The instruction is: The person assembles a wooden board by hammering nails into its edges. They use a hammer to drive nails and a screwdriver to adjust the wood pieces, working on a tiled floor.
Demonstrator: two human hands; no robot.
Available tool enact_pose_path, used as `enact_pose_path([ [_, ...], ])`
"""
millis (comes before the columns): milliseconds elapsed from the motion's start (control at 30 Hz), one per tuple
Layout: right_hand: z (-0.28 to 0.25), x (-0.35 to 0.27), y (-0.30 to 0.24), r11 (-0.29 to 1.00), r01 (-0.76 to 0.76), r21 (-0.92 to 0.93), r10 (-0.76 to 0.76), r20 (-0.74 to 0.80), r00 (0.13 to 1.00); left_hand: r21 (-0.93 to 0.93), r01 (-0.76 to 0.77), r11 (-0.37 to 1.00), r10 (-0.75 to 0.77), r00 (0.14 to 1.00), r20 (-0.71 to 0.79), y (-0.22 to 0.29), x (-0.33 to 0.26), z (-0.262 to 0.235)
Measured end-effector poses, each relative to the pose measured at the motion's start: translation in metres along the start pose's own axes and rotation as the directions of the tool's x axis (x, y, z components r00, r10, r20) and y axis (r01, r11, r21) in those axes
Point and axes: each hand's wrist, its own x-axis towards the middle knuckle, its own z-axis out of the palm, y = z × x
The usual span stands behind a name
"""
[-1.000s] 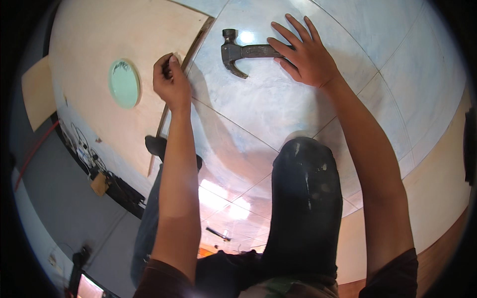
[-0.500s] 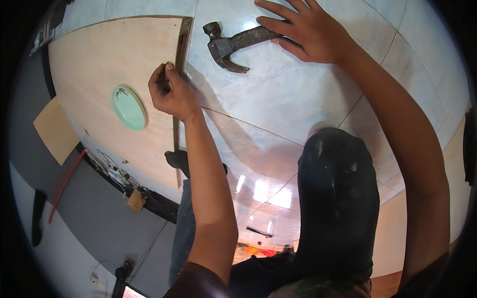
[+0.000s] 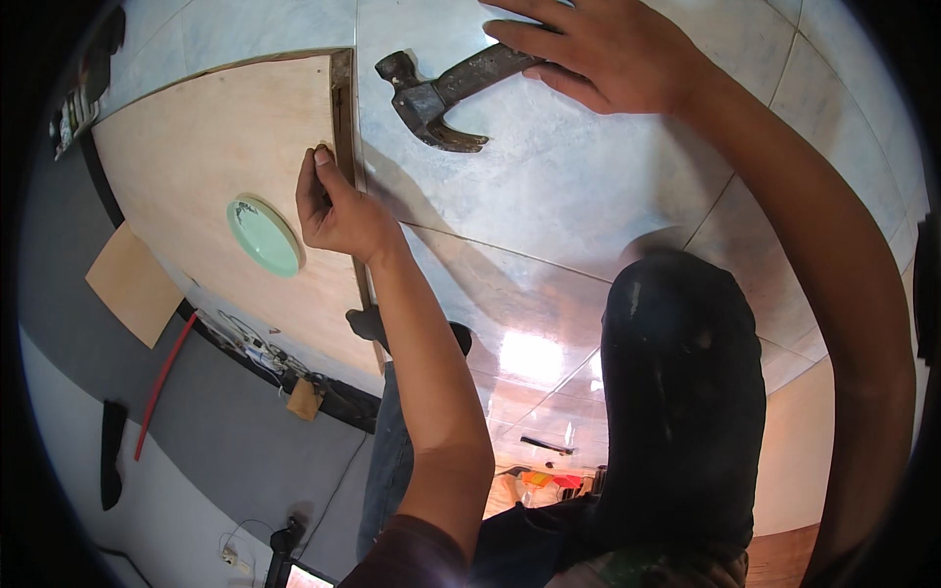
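Nearest, a dark trouser knee with pale smears stands over the shiny, pale blue-white tile floor, and in the gap between the legs lie a small dark tool and some orange and red items, too small to identify. To the left, a tan block and a tangle of pale cables line the near edge of a broad, pale peach wooden panel; any lettering on this clutter is too small to read. Further out, the left forearm crosses the panel's right edge, and the left hand has thumb and fingers pinched together just inside that edge; whether something small is between them cannot be told. Just left of this hand, a shallow, mint-green round dish rests on the panel, with fine dark marks or slivers at its far end. A worn black claw hammer lies on the floor beyond the panel's right edge, near its far right corner. The right hand lies over the handle's end with fingers extended, hiding it.
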Motion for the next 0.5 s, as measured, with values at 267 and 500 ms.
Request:
enact_pose_path([
  [267, 0.0003, -0.0013, 0.0005, 1.0, 0.005, -0.003, -0.005, -0.004, 1.0, 0.027, 0.011, 1.0, -0.012, 1.0, 0.022, -0.0029, 0.0, -0.0001],
  [500, -0.0025, 0.0002, -0.0005, 1.0, 0.008, -0.019, -0.007, 0.011, 1.0, 0.011, 0.009, 1.0, -0.009, 1.0, 0.023, -0.0034, -0.0006, -0.0001],
])
